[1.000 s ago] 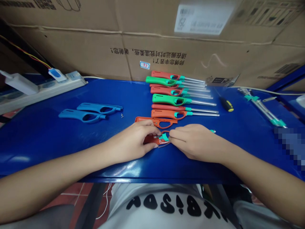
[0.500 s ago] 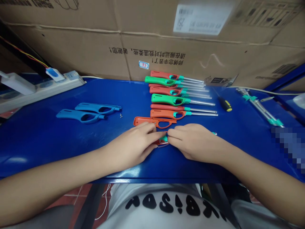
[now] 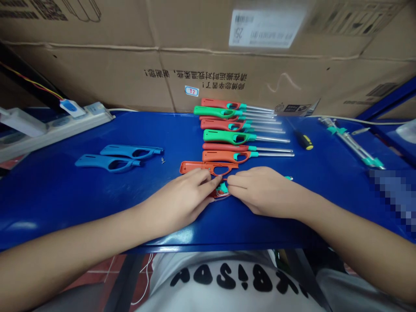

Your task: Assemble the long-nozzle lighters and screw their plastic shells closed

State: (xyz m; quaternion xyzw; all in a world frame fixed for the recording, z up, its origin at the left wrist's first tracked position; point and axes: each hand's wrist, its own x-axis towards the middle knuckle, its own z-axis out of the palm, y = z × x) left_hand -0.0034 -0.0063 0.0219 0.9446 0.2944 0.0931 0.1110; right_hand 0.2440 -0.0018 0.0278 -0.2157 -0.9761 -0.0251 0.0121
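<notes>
Near the front edge of a glossy blue tabletop (image 3: 208, 234), a person's left hand (image 3: 190, 193) and right hand (image 3: 256, 190), grips closed, hold an orange plastic lighter shell (image 3: 217, 193) fitted with turquoise parts (image 3: 222, 187).

We record two bare arms entering from the lower corners of the frame and converging at its centre. We find the left forearm (image 3: 87, 240) rising diagonally from the lower left edge to a left wrist (image 3: 143, 214) nearly in line with it. The left hand (image 3: 185, 195) sits just left of centre, back uppermost, index finger (image 3: 210, 187) extended toward the right and thumb below it. We find the right forearm (image 3: 351, 232) slanting up from the lower right edge. The right hand (image 3: 260, 190) lies right of centre, knuckles uppermost, fingers curled, fingertips just beside the left index fingertip.
</notes>
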